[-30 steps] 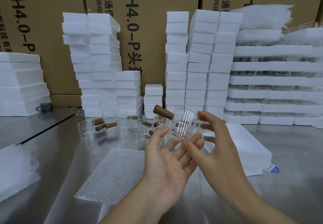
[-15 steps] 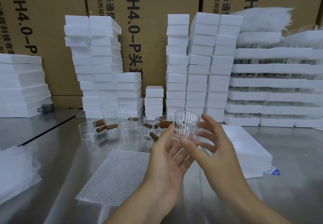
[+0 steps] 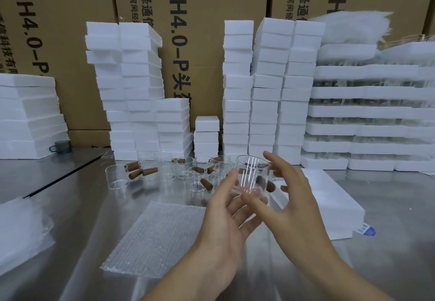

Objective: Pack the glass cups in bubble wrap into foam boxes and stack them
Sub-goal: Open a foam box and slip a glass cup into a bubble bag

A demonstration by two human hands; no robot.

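Glass cup (image 3: 250,178), clear and thin-walled, held upright in the air between two bare hands above a steel tabletop (image 3: 77,206). The left hand (image 3: 226,220), palm up, cradles its base on nearly straight fingers, with one finger lying up the cup's side. The right hand (image 3: 294,206) is spread wide just beside it, thumb reaching under the base, the other fingers straight and apart. Neither hand wraps around the cup. A bubble wrap sheet (image 3: 153,237) lies flat on the tabletop, below and to the left. More cups (image 3: 164,171) with stubby wooden handles stand behind, and a foam box (image 3: 329,206) lies to the right. The cup looks light, rigid, slick and easily chipped, so it is best held by the base and lower wall, not the rim.
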